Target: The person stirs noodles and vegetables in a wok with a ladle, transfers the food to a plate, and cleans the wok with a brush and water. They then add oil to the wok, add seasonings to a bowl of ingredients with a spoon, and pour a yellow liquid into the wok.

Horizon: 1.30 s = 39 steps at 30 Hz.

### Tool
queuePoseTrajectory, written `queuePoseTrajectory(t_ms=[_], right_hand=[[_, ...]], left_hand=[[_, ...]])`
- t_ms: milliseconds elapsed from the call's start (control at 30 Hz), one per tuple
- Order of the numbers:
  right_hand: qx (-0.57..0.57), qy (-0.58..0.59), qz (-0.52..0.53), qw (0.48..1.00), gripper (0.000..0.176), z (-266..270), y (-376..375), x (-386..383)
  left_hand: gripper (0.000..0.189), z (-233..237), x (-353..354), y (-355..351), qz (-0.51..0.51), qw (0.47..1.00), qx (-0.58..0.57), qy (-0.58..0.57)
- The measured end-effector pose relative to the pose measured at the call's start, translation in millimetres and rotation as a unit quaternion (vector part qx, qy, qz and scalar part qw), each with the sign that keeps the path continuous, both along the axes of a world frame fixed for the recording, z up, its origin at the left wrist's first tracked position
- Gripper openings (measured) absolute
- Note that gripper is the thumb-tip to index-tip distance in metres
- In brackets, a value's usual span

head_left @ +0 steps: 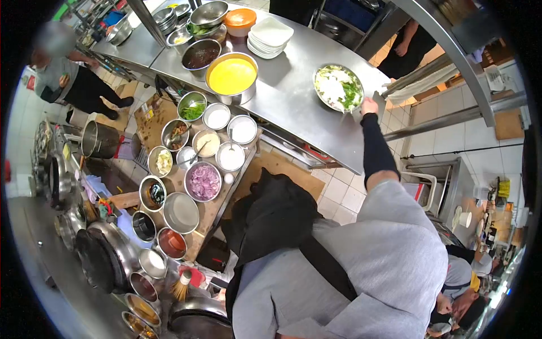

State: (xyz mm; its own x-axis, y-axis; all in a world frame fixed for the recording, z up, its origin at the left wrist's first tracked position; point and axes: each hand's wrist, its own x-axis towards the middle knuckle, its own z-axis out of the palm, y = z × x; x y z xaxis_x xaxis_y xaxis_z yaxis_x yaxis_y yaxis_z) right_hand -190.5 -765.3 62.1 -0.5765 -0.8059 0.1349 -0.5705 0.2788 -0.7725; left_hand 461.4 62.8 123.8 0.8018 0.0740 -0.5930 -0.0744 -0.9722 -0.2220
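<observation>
My right hand (368, 106), at the end of a black arm sleeve, is closed on the near right rim of a round metal bowl (318, 101). Inside the bowl lie white pieces and chopped greens (351, 93). The bowl rests near the right end of the steel counter (288, 107). I cannot make out my left hand; the grey shirt and black cloth of my own body fill the lower middle of the view.
A large pot of yellow liquid (231, 76) and stacked white plates (271, 34) share the counter. Left of me, a table holds several bowls, including sliced red onion (203, 182). A wok (197, 319) sits at bottom. One person (56, 79) stands far left; another (409, 45) stands behind the counter.
</observation>
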Motion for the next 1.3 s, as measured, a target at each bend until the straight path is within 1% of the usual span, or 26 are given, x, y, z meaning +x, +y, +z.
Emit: queuePoseTrajectory(t_ms=[33,133,167,200,233,267,333,400,500,533,600,667,733,800,867,933,967,1000,1067,1100,1133,1167,1200,1233,1267,1300], right_hand=[[-0.002,0.042,0.105,0.994,0.039,-5,-21,-22],[0.082,0.170,0.184,0.965,0.046,25,-28,-13],[0.094,0.184,0.203,0.957,0.048,32,-26,-5],[0.071,0.094,0.164,0.979,0.046,39,-21,11],[0.082,-0.072,0.111,0.988,0.044,49,-11,37],[0.091,-0.237,0.059,0.965,0.042,54,-2,63],[0.096,-0.265,0.093,0.955,0.044,51,11,97],[0.049,-0.364,0.077,0.927,0.046,68,36,152],[0.023,-0.429,0.075,0.900,0.049,70,64,206],[0.020,-0.470,0.034,0.882,0.051,87,81,235],[0.002,-0.519,0.042,0.854,0.050,95,113,281],[0.105,-0.502,0.067,0.856,0.037,88,142,323],[0.196,-0.430,0.242,0.847,0.026,68,164,363],[0.203,-0.400,0.379,0.809,0.034,66,173,408],[0.211,-0.356,0.413,0.811,0.046,69,172,452],[0.207,-0.325,0.434,0.814,0.052,76,173,487],[0.208,-0.291,0.466,0.809,0.051,77,173,499],[0.243,-0.315,0.498,0.771,0.041,63,170,506],[0.283,-0.209,0.572,0.741,0.028,66,176,516],[0.158,-0.109,0.624,0.757,0.024,69,181,515],[0.027,-0.005,0.659,0.751,0.020,76,189,510],[-0.105,0.098,0.676,0.723,0.017,83,197,505],[-0.089,0.058,0.663,0.741,0.017,112,206,501],[-0.073,0.018,0.649,0.757,0.017,155,217,496],[-0.054,-0.023,0.632,0.773,0.018,182,229,490],[-0.041,-0.031,0.625,0.779,0.018,191,238,482]], left_hand=[[0.106,-4,2,1,-0.002,1.000,0.002,-0.003],[0.107,-12,8,6,-0.005,1.000,0.009,-0.005],[0.107,-13,9,8,-0.009,1.000,0.010,-0.004],[0.107,-15,8,8,-0.008,1.000,0.012,-0.003],[0.108,-16,8,9,-0.006,1.000,0.012,-0.002],[0.108,-16,8,10,-0.002,1.000,0.012,-0.001],[0.108,-16,7,10,0.007,1.000,0.013,-0.002],[0.109,-16,6,12,0.015,1.000,0.012,0.002],[0.109,-11,2,15,0.023,1.000,0.013,0.008],[0.110,-8,1,18,0.025,1.000,0.015,0.011],[0.110,-1,-3,19,0.033,0.999,0.017,0.019],[0.111,8,-8,20,0.046,0.999,0.014,0.025],[0.111,17,-11,17,0.053,0.998,0.011,0.035],[0.112,26,-12,16,0.057,0.997,0.005,0.044],[0.112,23,-15,20,0.056,0.998,-0.004,0.027],[0.116,-1,-17,42,0.046,0.999,-0.013,-0.003],[0.119,-17,-18,56,0.038,0.999,-0.014,-0.020],[0.122,-35,-18,68,0.029,0.999,-0.014,-0.037],[0.125,-57,-18,86,0.020,0.998,0.001,-0.057],[0.123,-69,-20,91,0.008,0.996,0.010,-0.088],[0.121,-72,-23,92,-0.003,0.993,0.019,-0.118],[0.120,-71,-23,96,0.013,0.994,0.013,-0.110],[0.118,-62,-21,85,0.031,0.994,0.006,-0.103],[0.117,-55,-21,77,0.049,0.994,0.000,-0.096],[0.116,-54,-24,79,0.040,0.994,0.004,-0.102],[0.115,-56,-24,81,0.030,0.994,0.007,-0.108]])
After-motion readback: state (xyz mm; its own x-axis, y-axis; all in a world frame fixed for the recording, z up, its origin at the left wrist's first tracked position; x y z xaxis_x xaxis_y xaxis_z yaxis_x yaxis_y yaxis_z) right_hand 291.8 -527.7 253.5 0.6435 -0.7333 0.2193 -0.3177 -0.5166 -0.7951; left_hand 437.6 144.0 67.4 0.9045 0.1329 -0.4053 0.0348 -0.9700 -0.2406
